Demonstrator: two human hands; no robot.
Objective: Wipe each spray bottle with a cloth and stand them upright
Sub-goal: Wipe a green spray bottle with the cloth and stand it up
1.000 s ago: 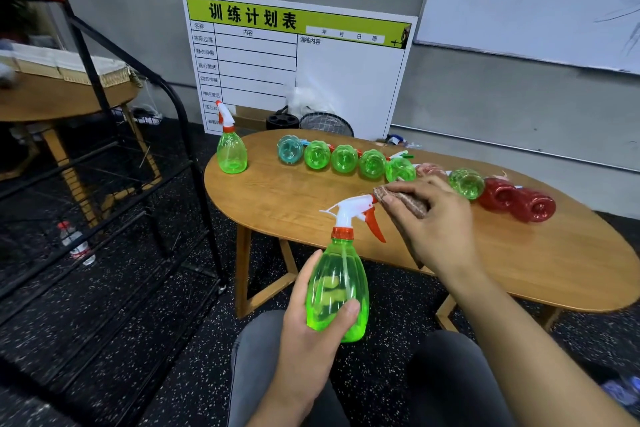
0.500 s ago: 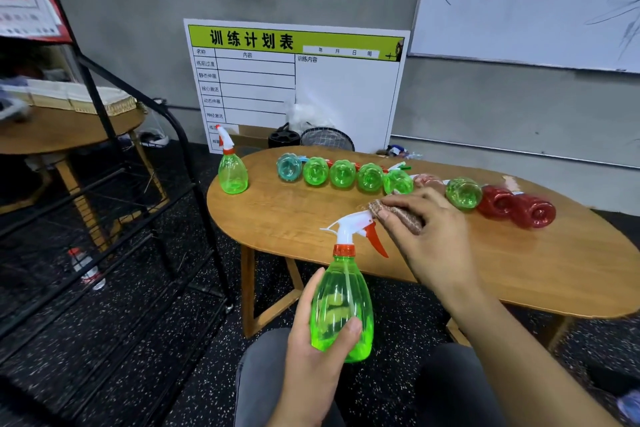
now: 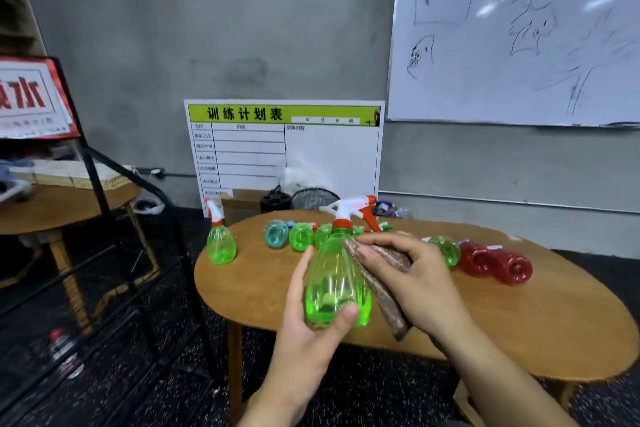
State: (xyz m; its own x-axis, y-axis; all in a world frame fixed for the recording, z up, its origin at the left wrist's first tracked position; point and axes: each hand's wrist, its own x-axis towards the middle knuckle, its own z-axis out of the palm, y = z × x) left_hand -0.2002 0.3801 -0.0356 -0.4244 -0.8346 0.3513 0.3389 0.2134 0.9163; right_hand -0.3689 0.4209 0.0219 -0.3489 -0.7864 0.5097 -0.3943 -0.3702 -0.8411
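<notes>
My left hand (image 3: pixel 304 329) grips a green spray bottle (image 3: pixel 332 284) upright by its lower body, above the near edge of the oval wooden table (image 3: pixel 519 322). My right hand (image 3: pixel 419 284) presses a brown cloth (image 3: pixel 384 288) against the bottle's right side and shoulder. One green spray bottle (image 3: pixel 220 241) stands upright at the table's left end. A row of bottles lies on its side behind: a teal one (image 3: pixel 276 233), several green ones (image 3: pixel 300 236) and two red ones (image 3: pixel 495 262). My hands hide part of the row.
A black metal rack (image 3: pixel 104 204) stands at the left beside a second wooden table (image 3: pixel 52 208). A printed schedule board (image 3: pixel 284 146) leans on the grey wall behind the table. A whiteboard (image 3: pixel 519 31) hangs at the upper right. A small bottle (image 3: pixel 64 352) lies on the floor.
My left hand has raised the green bottle higher over the table. My right hand with the cloth has gone from the trigger head down onto the bottle's body. The camera has tilted upward.
</notes>
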